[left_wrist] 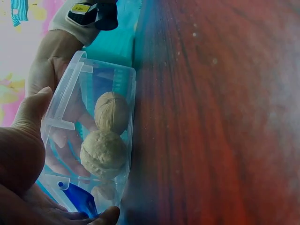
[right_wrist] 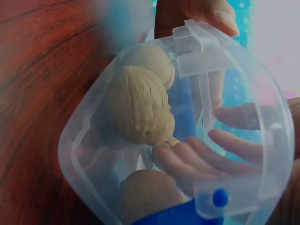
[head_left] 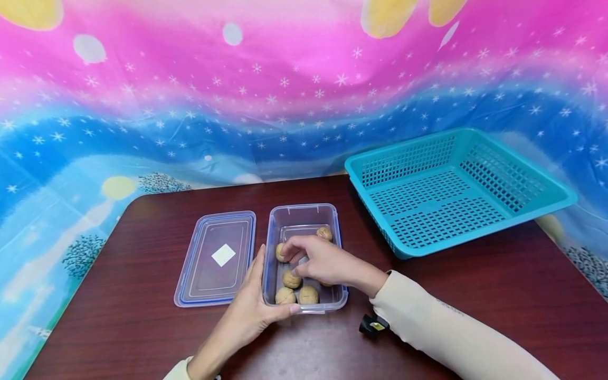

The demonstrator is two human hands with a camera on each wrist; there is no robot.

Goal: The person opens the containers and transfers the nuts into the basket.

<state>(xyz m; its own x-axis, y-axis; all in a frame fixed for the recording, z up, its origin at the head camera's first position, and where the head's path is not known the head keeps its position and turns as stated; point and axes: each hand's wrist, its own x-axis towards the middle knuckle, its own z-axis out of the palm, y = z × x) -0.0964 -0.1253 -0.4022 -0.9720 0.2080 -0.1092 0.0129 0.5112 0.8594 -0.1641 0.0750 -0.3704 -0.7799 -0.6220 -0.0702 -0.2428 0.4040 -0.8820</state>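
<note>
A clear plastic food container (head_left: pixel 304 215) stands on the table with several walnuts (head_left: pixel 309 295) inside. My left hand (head_left: pixel 250 303) holds it at the near left corner, thumb along the front rim and fingers on the left wall. Over the rim from the right, my right hand (head_left: pixel 324 258) reaches inside, fingers loosely bent above the walnuts. In the right wrist view the fingers (right_wrist: pixel 201 159) show through the wall beside a large walnut (right_wrist: pixel 140 105), with a gap between thumb and fingers. Two walnuts (left_wrist: pixel 111 112) show through the front wall in the left wrist view.
Left of the container lies its clear lid (head_left: pixel 209 285) with a blue seal and a white label (head_left: pixel 223 255). A turquoise perforated basket (head_left: pixel 423 248) stands at the back right of the dark wooden table (head_left: pixel 147 253). A patterned cloth (head_left: pixel 285 105) hangs behind.
</note>
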